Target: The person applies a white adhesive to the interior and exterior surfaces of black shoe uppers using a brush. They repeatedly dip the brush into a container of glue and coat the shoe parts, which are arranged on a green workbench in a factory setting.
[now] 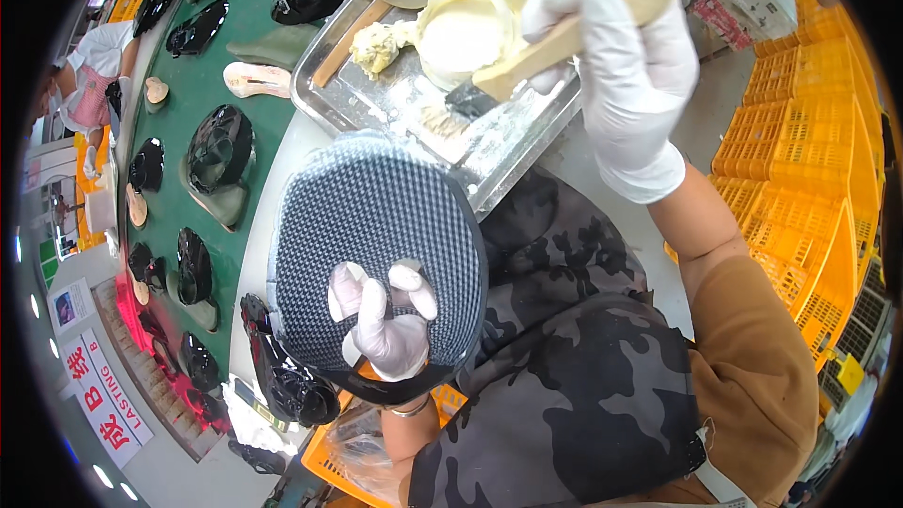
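Observation:
My right hand point(630, 66), in a white glove, grips the wooden handle of a brush point(564, 38). The brush's dark collar and pale bristles point down over a metal tray point(306, 85). In the tray stand a cup of white paste point(461, 33) and a yellowish lump point(376, 49). My gloved left hand point(390, 315) has its fingers curled at a large oval piece of grey-and-black checked fabric point(367, 198) with a dark rim. A dark band of that piece crosses in front of my left wrist; its exact kind I cannot make out.
A green conveyor belt point(268, 136) on the left carries several glossy black shoe uppers point(221, 146) and lasts. Stacked yellow crates point(790, 160) stand to the right. An orange crate point(329, 456) sits below my left arm. Another person point(89, 85) works across the belt.

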`<action>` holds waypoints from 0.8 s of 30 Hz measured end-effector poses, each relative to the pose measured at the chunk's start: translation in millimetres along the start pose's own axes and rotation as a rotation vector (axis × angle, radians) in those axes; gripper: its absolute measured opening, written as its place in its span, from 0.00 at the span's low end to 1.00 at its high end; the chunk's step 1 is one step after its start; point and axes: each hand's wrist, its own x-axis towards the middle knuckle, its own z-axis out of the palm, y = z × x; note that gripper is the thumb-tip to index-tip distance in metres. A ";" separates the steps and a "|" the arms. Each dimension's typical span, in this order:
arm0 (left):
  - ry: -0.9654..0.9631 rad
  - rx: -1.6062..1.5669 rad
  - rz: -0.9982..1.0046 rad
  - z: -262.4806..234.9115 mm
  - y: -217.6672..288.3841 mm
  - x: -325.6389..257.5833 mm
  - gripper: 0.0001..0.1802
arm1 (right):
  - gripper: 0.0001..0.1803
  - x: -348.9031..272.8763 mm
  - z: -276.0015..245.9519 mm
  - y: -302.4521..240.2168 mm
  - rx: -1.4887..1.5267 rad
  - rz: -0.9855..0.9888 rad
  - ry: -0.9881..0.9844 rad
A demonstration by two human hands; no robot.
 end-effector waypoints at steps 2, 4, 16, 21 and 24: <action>0.018 0.043 0.006 -1.0 -2.5 -1.3 0.17 | 0.12 -6.9 4.4 -12.0 0.195 0.023 -0.029; -0.078 0.039 0.014 8.4 -0.3 1.4 0.18 | 0.11 -14.7 4.9 -15.8 0.357 0.068 -0.058; 0.002 0.028 0.098 17.9 -6.9 -6.0 0.26 | 0.08 -40.2 11.1 -11.7 0.392 0.220 0.113; 0.071 0.113 0.102 15.9 -9.2 -8.1 0.28 | 0.07 -33.0 -5.3 -21.5 0.381 0.311 0.113; -0.127 0.159 0.178 16.1 -8.8 -4.8 0.19 | 0.08 -22.5 14.7 -17.9 0.278 0.253 0.300</action>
